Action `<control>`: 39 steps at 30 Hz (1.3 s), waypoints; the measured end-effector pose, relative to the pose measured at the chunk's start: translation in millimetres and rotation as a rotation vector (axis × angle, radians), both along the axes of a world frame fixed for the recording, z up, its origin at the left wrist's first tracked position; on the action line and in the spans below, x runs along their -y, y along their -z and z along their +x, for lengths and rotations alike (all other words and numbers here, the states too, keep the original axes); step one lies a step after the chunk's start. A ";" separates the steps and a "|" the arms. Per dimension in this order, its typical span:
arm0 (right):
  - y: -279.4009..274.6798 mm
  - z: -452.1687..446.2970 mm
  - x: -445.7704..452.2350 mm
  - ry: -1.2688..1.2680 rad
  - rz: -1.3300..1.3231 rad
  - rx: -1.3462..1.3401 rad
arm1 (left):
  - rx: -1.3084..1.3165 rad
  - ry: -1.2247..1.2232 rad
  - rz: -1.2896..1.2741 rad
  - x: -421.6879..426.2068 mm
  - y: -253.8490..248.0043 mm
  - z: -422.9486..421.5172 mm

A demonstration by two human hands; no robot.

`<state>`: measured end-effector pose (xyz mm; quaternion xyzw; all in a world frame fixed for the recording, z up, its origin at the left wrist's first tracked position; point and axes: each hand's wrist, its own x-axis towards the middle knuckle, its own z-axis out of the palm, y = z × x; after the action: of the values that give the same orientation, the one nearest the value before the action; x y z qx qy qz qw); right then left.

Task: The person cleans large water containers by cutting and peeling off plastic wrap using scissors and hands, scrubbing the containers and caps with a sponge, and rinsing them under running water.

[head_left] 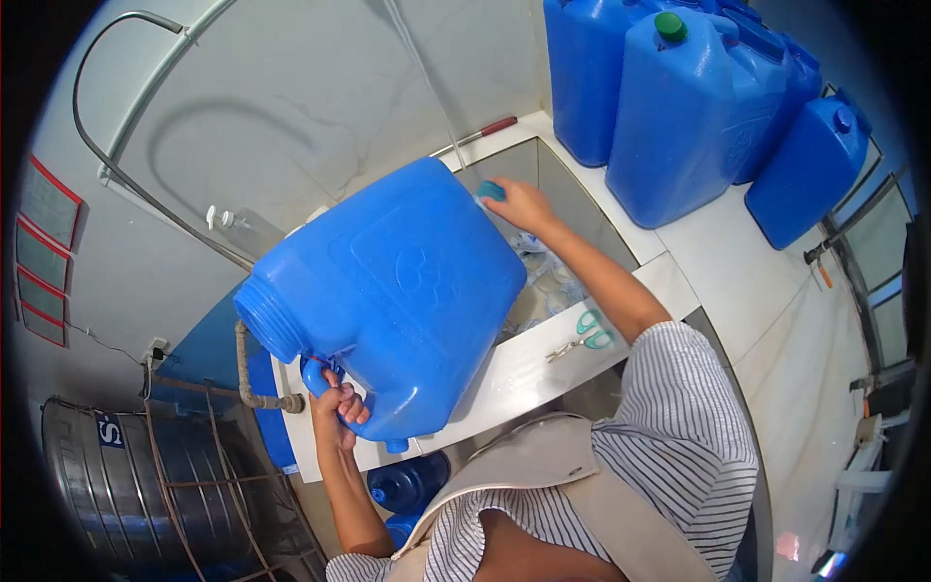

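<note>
A large blue water jug [407,281] lies tilted over the sink and its white ledge, its open threaded mouth facing left. My left hand [339,407] is closed round the jug's handle near the mouth. My right hand [524,209] is closed on a teal scrubbing sponge [492,191], close beside the jug's base; whether the sponge touches the jug I cannot tell. Below my right forearm, a pair of scissors [582,338] with teal handles rests on the white ledge [514,373]. Clear crumpled plastic [548,276] shows in the sink [587,213].
Several blue jugs [669,126] stand on the tiled counter at the right, one with a green cap [670,26]. A clear pump bottle [247,231] sits behind my jug. At the left are a pipe [247,373] and a steel tank [107,475]. Another jug [412,480] is below the ledge.
</note>
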<state>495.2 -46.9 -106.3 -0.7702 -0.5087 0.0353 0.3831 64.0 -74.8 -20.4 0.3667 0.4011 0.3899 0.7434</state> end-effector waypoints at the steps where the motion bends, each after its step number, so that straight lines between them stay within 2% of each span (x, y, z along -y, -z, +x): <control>1: 2.1 5.3 21.5 0.016 -0.064 0.007 | 0.001 0.039 0.018 -3.4 3.1 -3.0; 4: -13.8 30.2 106.3 0.079 -0.279 0.073 | -0.027 0.112 0.039 -16.7 2.3 3.4; 8: 11.0 59.9 220.5 0.229 -0.440 0.183 | -0.179 0.261 0.132 -49.5 1.3 51.4; 10: 18.3 57.1 256.6 0.226 -0.632 0.069 | -0.266 0.337 0.129 -67.0 10.2 84.2; 11: 11.2 51.5 261.5 0.224 -0.634 0.075 | -0.314 0.383 0.153 -78.9 20.4 98.4; 13: -7.5 42.6 262.1 0.310 -0.669 0.466 | -0.357 0.422 0.174 -95.5 39.3 124.2; 14: -11.0 47.1 249.7 0.308 -0.667 0.473 | -0.414 0.481 0.207 -98.7 44.0 139.0; 16: -21.7 67.2 206.1 0.267 -0.239 0.398 | -0.467 0.538 0.239 -103.2 47.4 165.5; 17: -24.8 78.9 172.1 0.150 -0.085 0.315 | -0.572 0.639 0.361 -103.7 47.2 178.7; 18: -48.7 81.7 128.7 0.000 -0.108 0.102 | -0.681 0.737 0.482 -104.5 47.0 189.6; 19: -71.8 75.6 84.2 -0.102 -0.106 -0.099 | -0.678 0.726 0.480 -110.9 57.2 200.7; 20: -79.8 81.4 35.0 -0.223 -0.174 -0.260 | -0.730 0.697 0.849 -120.3 76.2 212.1; 21: -76.9 82.6 -13.1 -0.278 -0.109 -0.243 | -0.773 0.649 1.219 -127.3 86.1 223.6; 22: -57.4 88.9 -67.0 -0.378 -0.048 -0.361 | -0.774 0.637 1.216 -129.2 80.9 236.8; 24: -52.0 79.8 -131.6 -0.393 -0.260 -0.823 | -1.190 0.738 1.372 -132.0 67.9 263.1; 25: -58.7 69.4 -136.5 -0.402 -0.264 -0.824 | -1.196 0.734 1.365 -139.3 68.6 272.6; 27: -81.0 44.4 -132.9 -0.405 -0.462 -1.009 | -1.151 0.580 1.595 -156.5 77.3 288.9; 28: -81.7 40.7 -136.6 -0.417 -0.471 -1.003 | -1.159 0.566 1.585 -163.0 87.9 300.6; 30: -81.2 37.3 -141.1 -0.340 -0.419 -1.011 | -1.343 0.116 1.639 -169.9 112.2 323.6; 31: -84.9 36.2 -141.4 -0.352 -0.432 -1.002 | -1.351 0.101 1.622 -170.2 109.8 328.6; 33: -97.2 35.4 -138.2 -0.340 -0.418 -0.930 | -1.036 0.088 1.687 -170.1 98.0 334.2; 34: -99.3 36.3 -137.1 -0.346 -0.431 -0.923 | -1.040 0.079 1.674 -172.3 95.8 338.1; 36: -103.4 36.6 -134.4 -0.384 -0.403 -0.984 | -0.883 0.343 1.499 -179.0 89.2 344.9; 37: -100.9 39.4 -136.2 -0.386 -0.409 -0.982 | -0.884 0.339 1.494 -181.4 83.8 345.2; 39: -97.0 42.9 -140.4 -0.368 -0.387 -0.816 | -0.913 0.415 1.637 -184.8 73.0 340.7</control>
<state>538.1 93.5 -9.2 -0.6480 -0.4288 0.4954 0.3884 404.8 110.0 -93.4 0.9524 0.1826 0.2295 0.0832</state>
